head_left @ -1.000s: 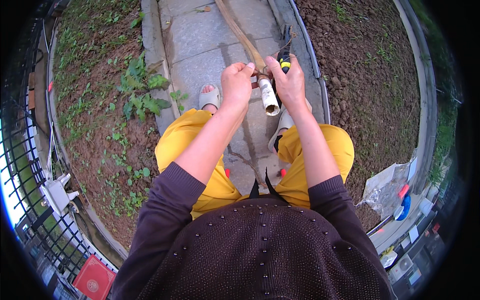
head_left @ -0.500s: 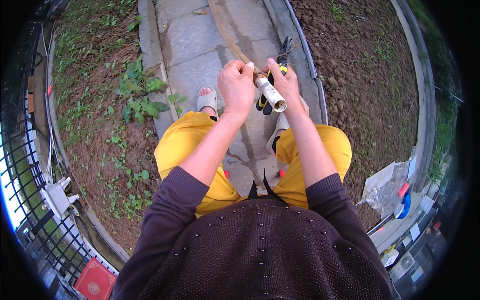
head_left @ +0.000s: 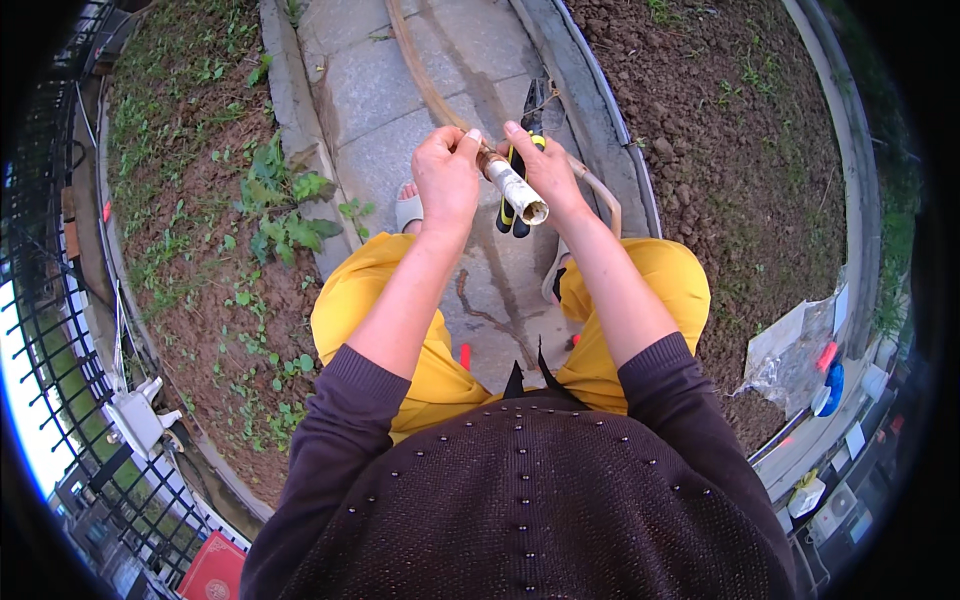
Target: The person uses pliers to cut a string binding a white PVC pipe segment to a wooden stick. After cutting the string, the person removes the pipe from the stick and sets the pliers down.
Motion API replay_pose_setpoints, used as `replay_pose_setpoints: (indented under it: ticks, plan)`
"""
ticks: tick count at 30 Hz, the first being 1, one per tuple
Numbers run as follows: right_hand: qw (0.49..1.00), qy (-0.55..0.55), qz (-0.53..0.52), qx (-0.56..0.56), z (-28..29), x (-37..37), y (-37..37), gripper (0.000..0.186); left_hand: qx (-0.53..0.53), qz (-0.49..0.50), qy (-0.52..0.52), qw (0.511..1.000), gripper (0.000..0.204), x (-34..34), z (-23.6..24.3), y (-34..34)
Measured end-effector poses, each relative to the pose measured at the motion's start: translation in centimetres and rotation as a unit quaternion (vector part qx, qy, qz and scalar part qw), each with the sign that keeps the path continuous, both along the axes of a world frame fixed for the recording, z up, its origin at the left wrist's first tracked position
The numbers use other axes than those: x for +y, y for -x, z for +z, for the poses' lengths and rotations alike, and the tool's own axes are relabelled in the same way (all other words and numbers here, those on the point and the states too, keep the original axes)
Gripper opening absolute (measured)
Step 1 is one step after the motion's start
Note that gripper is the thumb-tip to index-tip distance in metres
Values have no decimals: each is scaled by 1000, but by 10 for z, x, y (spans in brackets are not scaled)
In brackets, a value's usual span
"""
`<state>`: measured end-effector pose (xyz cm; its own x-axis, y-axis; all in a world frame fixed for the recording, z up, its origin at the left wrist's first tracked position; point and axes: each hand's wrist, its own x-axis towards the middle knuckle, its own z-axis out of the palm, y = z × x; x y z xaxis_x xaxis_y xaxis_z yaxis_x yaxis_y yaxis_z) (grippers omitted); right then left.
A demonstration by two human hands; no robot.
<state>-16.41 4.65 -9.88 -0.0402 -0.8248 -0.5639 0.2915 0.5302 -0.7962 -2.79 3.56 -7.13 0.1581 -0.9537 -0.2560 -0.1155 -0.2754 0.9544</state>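
My left hand is closed, with thumb and fingers pinched on the tan hose close to where it meets a short white pipe. The pipe's open end points down and toward me, and the joint looks brownish and dirty. My right hand is closed around black-and-yellow pliers, right beside the pipe. Their dark jaws point away from me, and the handle ends show under the pipe. A thin wire or twig lies across the jaws. Whether my right fingers also touch the pipe is hard to tell.
Underfoot runs a grey paved path, edged by kerbs, with soil beds on both sides. Leafy weeds grow by the left kerb. A curved length of hose shows beyond my right wrist. Clear plastic sheeting lies at the right.
Both hands, with the hose, pipe and pliers, have shifted slightly left in view. A curved length of hose now shows beside my right wrist. The grip looks the same.
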Motion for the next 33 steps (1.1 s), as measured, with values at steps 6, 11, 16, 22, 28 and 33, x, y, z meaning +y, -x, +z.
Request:
replay_pose_setpoints:
  ticks: [6, 11, 16, 22, 28, 33]
  plan:
    - [1000, 0, -7, 20, -5, 5, -4, 49, -28, -12, -56, 998, 18, 3, 12, -3]
    - [999, -9, -22, 26, 0, 9, -11, 51, 9, -2, -71, 997, 19, 5, 4, -8]
    - [999, -12, -35, 9, 6, 13, -12, 53, 11, -8, -70, 997, 20, 5, 5, -6]
    - [998, 25, -55, 10, 2, 29, -10, 54, 32, -3, -72, 997, 21, 3, 4, -5]
    - [994, 16, -103, 9, -4, 56, -17, 40, 49, -2, -71, 996, 20, 2, 7, -6]
    - [996, 4, -89, 2, -20, 53, -14, 25, 63, 11, -69, 996, 19, 1, -4, -12]
